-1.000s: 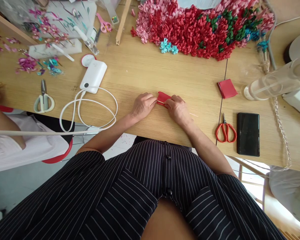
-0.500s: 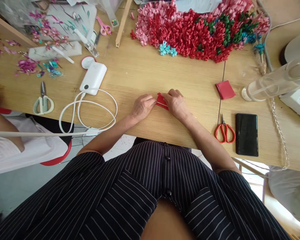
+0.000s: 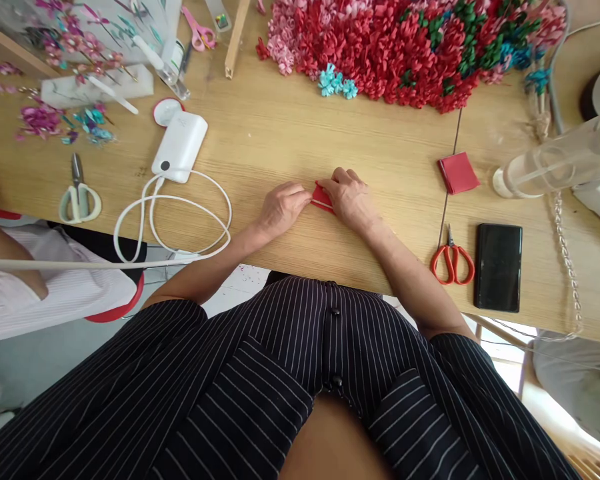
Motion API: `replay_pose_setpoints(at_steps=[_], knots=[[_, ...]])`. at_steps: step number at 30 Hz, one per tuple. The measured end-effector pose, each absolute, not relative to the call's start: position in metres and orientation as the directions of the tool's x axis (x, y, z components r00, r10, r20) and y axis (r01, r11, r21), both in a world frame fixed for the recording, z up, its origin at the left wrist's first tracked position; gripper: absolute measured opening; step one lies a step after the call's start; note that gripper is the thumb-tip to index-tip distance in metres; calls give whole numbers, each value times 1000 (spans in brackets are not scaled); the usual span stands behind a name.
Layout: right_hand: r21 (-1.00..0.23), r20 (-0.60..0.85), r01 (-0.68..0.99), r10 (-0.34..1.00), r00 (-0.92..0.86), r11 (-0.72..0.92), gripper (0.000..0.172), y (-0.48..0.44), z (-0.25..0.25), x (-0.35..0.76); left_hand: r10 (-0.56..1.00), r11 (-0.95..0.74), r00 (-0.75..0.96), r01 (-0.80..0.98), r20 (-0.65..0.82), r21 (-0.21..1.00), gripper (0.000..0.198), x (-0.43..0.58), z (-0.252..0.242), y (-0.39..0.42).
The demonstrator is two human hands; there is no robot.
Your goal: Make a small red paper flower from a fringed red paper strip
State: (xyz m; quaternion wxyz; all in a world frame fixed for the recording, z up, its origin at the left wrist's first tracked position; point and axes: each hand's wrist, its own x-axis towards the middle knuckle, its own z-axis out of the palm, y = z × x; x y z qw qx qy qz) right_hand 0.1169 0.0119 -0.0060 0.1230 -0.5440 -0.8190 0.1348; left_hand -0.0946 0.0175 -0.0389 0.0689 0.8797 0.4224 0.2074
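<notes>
Between my hands, a small red piece of cloth or paper (image 3: 323, 195) lies on the wooden table, with a thin pale line or stick along its near side. My left hand (image 3: 283, 208) is closed in a pinch at the left corner of the piece, where the pale line ends. On the other side, my right hand (image 3: 351, 199) grips the red piece with thumb and fingers, covering its right part. A stack of red squares (image 3: 459, 173) lies to the right. Red-handled scissors (image 3: 452, 261) rest near the table's front edge.
Red flowers (image 3: 390, 60) fill the back. A black phone (image 3: 499, 268) and a clear bottle (image 3: 540, 167) are at right. Left are a white power bank (image 3: 181, 147), its looped cable, white-handled scissors (image 3: 80, 200) and another person's arm (image 3: 15, 257).
The view has shifted slightly. Both hands stay at the red piece, and my right hand seems to cover slightly more of it.
</notes>
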Motion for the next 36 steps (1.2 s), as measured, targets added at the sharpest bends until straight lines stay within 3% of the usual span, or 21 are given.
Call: replay_pose_setpoints(at_steps=[12,19,25,32,36], knots=[[-295,56,889,935,-351,352,45,12,-6,113,676,-736,673,637,302,229,51,-100,-37,24],[-347,55,869,933,-357,353,37,7,0,118,663,-746,694,642,280,176,62,-97,-40,31],[-370,-3,870,936,-352,326,30,-2,-2,114,665,-745,680,633,310,209,61,-96,-46,36],[-334,-18,886,937,-348,322,29,-1,-5,111,733,-675,548,655,402,340,41,-100,-48,35],[-332,9,880,934,-356,339,31,-2,-7,112,692,-708,573,655,439,263,43,-97,-48,32]])
